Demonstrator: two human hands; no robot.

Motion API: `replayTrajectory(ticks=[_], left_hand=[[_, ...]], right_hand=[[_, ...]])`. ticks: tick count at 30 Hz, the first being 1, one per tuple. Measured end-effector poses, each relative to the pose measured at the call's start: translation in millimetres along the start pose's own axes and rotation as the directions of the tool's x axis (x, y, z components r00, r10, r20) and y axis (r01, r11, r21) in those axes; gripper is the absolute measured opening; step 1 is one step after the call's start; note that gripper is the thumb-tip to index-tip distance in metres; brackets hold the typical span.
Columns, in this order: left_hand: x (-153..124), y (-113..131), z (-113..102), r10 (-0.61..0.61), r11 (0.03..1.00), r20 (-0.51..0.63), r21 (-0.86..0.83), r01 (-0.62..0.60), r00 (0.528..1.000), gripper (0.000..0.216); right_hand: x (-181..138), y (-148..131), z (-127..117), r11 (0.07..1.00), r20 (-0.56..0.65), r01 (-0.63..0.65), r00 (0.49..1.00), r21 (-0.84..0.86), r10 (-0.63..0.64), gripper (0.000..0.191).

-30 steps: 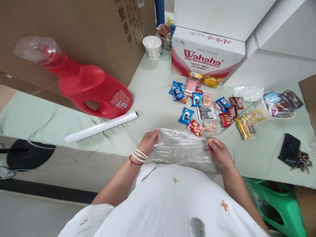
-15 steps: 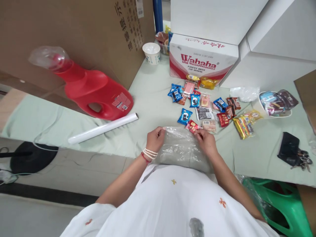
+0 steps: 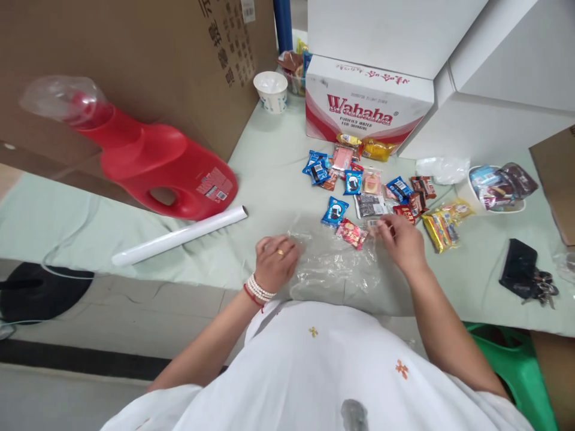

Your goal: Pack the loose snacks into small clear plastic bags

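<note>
A crumpled clear plastic bag [image 3: 336, 263] lies flat on the pale green cloth at the table's near edge. My left hand [image 3: 275, 263], with a ring and bead bracelets, rests palm down on the bag's left edge, fingers curled onto the plastic. Just beyond the bag's right corner, my right hand [image 3: 402, 239] has its fingers closed over a pale snack packet [image 3: 374, 223]. A red packet [image 3: 351, 233] and a blue packet [image 3: 335, 211] lie right beside it, at the near side of a spread of several small snack packets [image 3: 372, 191].
A red detergent jug [image 3: 157, 170] lies on its side at the left, with a white paper roll [image 3: 179, 236] in front of it. A Wahaha carton [image 3: 366, 105] and a paper cup [image 3: 270, 91] stand at the back. At the right are a bowl of snacks [image 3: 496, 191] and a black pouch with keys [image 3: 521, 272].
Both hands held the bag stretched between them; the bag now lies slack on the table. My right hand has let go and moved right and forward to the snack packets.
</note>
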State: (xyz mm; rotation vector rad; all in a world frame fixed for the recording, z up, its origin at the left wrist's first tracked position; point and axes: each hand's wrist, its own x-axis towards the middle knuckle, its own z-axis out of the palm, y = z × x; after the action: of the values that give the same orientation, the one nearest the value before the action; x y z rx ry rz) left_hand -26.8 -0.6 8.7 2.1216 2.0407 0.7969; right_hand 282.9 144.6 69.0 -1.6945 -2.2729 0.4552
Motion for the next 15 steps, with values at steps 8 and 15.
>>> replayTrajectory(ticks=[8,15], left_hand=[[-16,-6,-10,0.07,0.994,0.323,0.055,-0.092,0.944,0.054],[-26,-6,-7,-0.017,0.996,0.375,0.09,-0.018,0.927,0.081]], right_hand=[[93,-61,22,0.716,0.597,0.676,0.652,-0.177,-0.468,0.069],[112,-47,13,0.91,0.378,0.362,0.886,-0.2,-0.27,0.054]])
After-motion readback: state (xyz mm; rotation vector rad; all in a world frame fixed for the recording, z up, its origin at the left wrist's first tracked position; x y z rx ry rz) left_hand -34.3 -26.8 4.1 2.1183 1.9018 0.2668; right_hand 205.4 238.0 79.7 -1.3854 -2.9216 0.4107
